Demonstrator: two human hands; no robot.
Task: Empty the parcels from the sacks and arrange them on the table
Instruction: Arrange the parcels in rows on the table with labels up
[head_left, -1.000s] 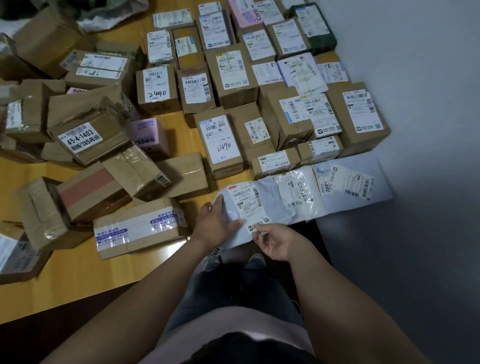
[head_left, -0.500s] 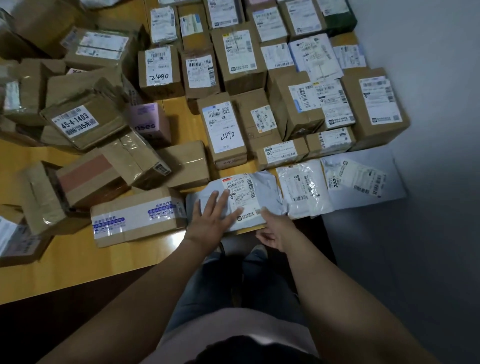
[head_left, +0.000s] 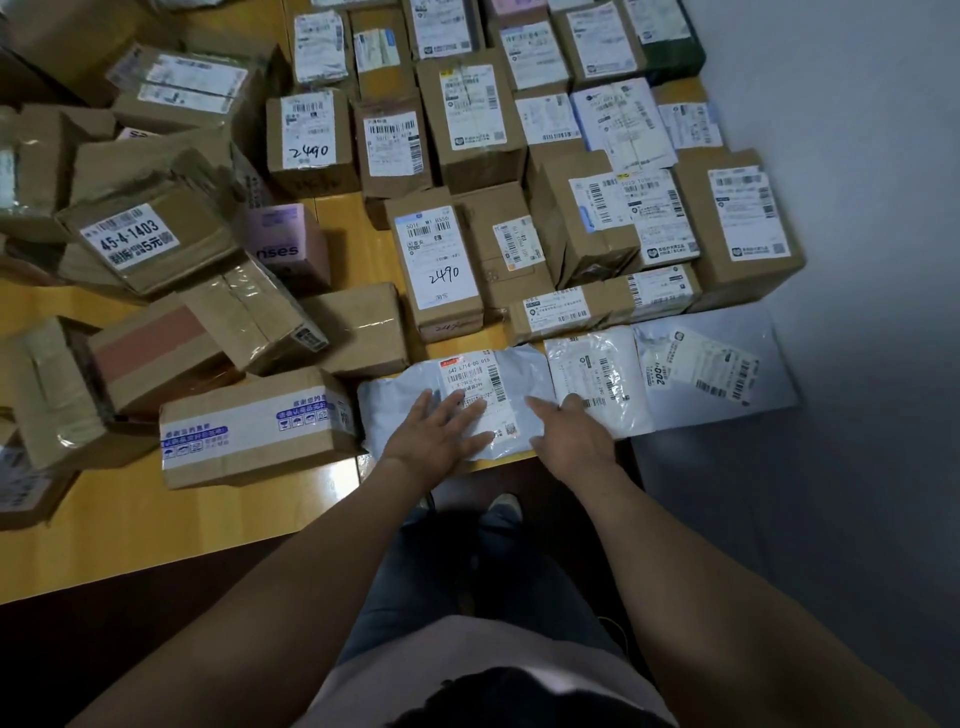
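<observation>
grey parcel (head_left: 405, 397) under both flat hands

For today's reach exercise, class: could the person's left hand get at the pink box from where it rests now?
Probably yes. The left hand lies flat on the grey mailer, holding nothing. The pink box has its top mostly uncovered, and only a low brown box lies between, passable from above.

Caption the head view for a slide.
Left hand and right hand rest flat on a grey plastic mailer bag at the edge of a wooden table, beside rows of labelled cardboard boxes.
</observation>
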